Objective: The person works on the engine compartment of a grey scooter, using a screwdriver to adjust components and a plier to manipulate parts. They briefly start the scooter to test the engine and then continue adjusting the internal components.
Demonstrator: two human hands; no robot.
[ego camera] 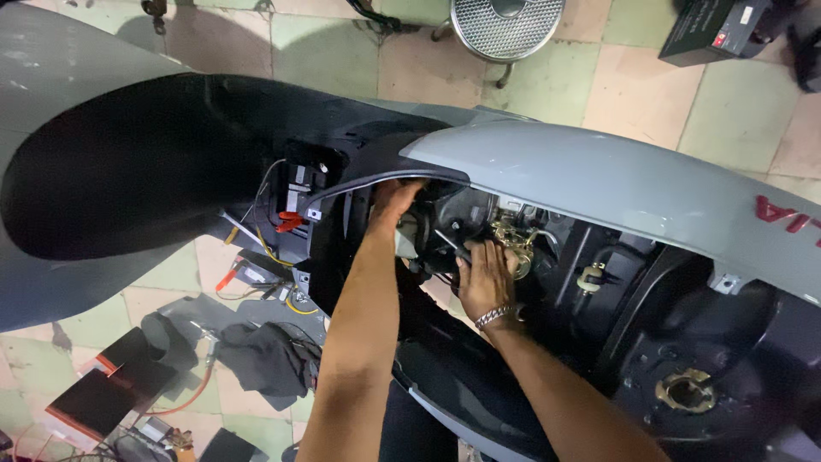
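Note:
I look down into the open body of a grey scooter point(616, 184) whose seat is lifted, the black seat underside point(128, 162) at the left. My left hand point(395, 204) reaches up under the grey side panel's edge, fingers curled on a black part inside; what it grips is hidden. My right hand point(486, 275), with a metal bracelet on the wrist, rests by the brass-coloured carburettor point(513, 239), fingers around a black hose or part beside it. Black wiring and an electrical box point(301, 190) sit to the left of my left hand.
A round fuel opening point(686, 390) lies in the black frame at lower right. On the tiled floor below left are a black cloth point(269, 359), red-handled tools point(227, 278) and a dark box point(111, 389). A metal mesh stool point(506, 24) and a black case point(714, 32) stand beyond.

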